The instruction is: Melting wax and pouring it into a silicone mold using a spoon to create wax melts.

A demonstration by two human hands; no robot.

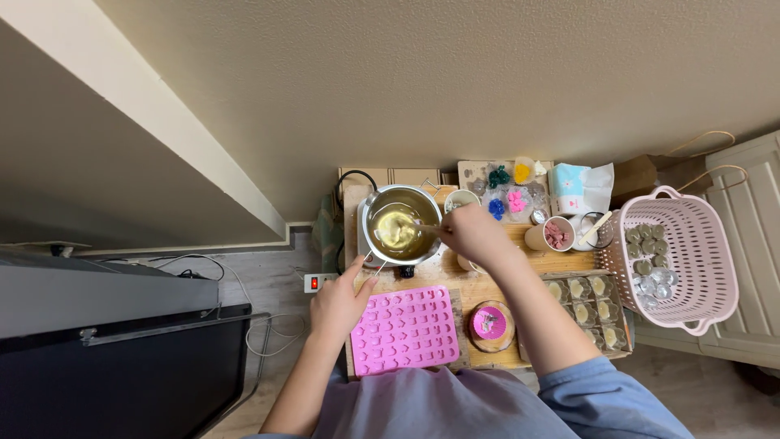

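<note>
A round metal pot (400, 225) of pale yellow liquid stands at the back left of a small wooden table (455, 286). My right hand (471, 233) is closed on a thin stirring stick (424, 228) whose tip sits in the liquid. Beside the pot's near left rim rests my left hand (341, 302), its fingers spread toward the pot's handle and nothing visibly gripped. Just right of that hand lies a pink silicone mould (404, 329) with many small cavities.
A small glass dish with a pink disc (490, 323) sits right of the mould. A tray of filled small glass jars (588, 307), a pink basket of jars (691, 260), a cup (552, 236) and coloured bits in bags (508, 195) crowd the right. A power strip (318, 282) lies on the floor.
</note>
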